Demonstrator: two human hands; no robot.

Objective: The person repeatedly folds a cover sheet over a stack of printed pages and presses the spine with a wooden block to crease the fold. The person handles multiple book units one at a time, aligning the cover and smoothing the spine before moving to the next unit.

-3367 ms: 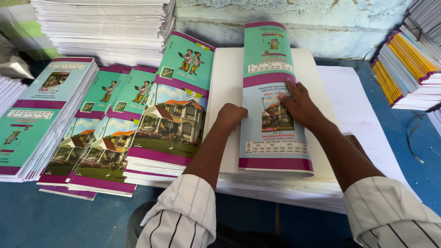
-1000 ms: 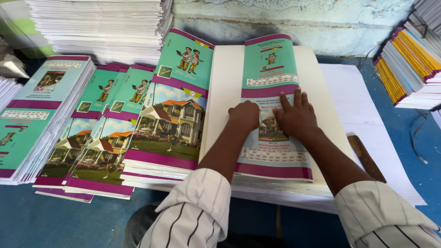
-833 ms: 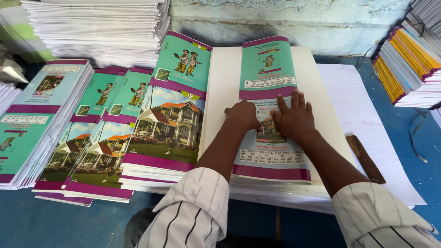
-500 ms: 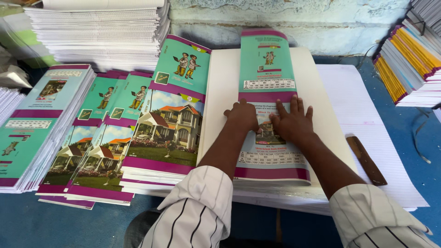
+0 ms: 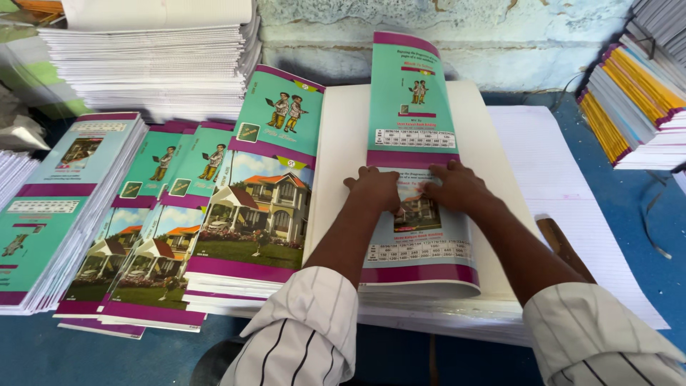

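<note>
Pressing flat on folded cover (image 5: 418, 179): both hands

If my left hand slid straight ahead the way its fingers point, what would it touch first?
Probably the upper half of the folded teal cover sheet. Your left hand rests at its left edge, so it may instead run along the bare cream paper stack beside it.

A rough pale plaster wall (image 5: 457, 28) rises behind the blue table (image 5: 43, 350).

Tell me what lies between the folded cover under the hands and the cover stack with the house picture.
In the head view, only a bare strip of the cream paper block separates the folded cover from the house stack.
</note>
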